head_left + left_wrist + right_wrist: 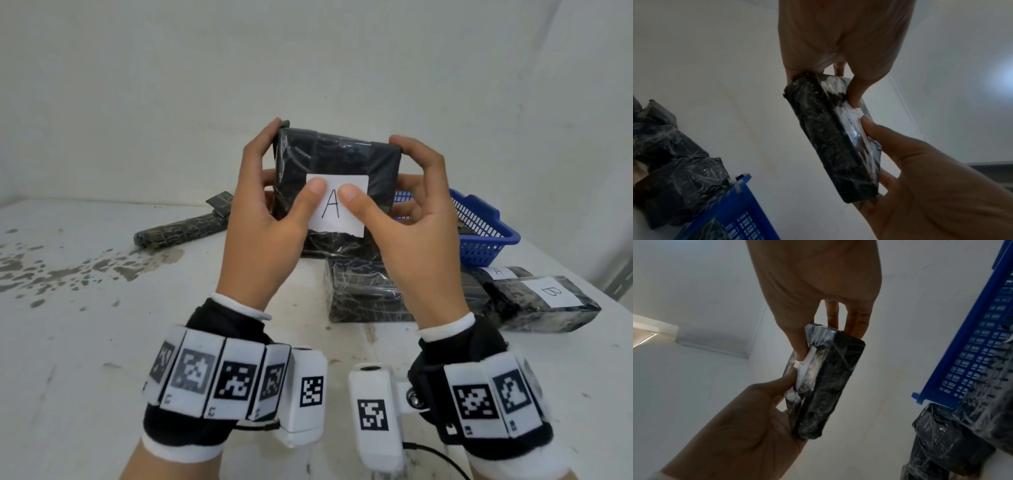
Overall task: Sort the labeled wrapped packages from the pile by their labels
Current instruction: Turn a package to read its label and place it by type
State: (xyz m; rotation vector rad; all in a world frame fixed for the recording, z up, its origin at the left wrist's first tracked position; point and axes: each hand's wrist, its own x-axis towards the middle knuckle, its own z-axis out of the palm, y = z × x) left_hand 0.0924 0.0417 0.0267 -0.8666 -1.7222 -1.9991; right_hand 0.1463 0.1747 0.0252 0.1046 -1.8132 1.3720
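Note:
A black plastic-wrapped package (pixel 342 157) with a white paper label reading "A" (pixel 337 209) is held up above the table, label facing me. My left hand (pixel 263 205) grips its left side and my right hand (pixel 418 205) its right side. Both thumbs press on the label and the fingers curl over the top and behind. In the left wrist view the package (pixel 830 138) shows edge-on between my left hand (pixel 838 40) and right hand (pixel 920 170). The right wrist view shows the package (pixel 828 386) under my right hand (pixel 818 280), with my left hand (pixel 735 426) below.
On the white table (pixel 102 342), a pile of wrapped packages lies right: one marked "B" (pixel 548 298), one showing part of an "A" (pixel 498 272), one (pixel 366 294) with no label visible. A blue basket (pixel 486 236) stands behind. A long thin package (pixel 181 229) lies back left.

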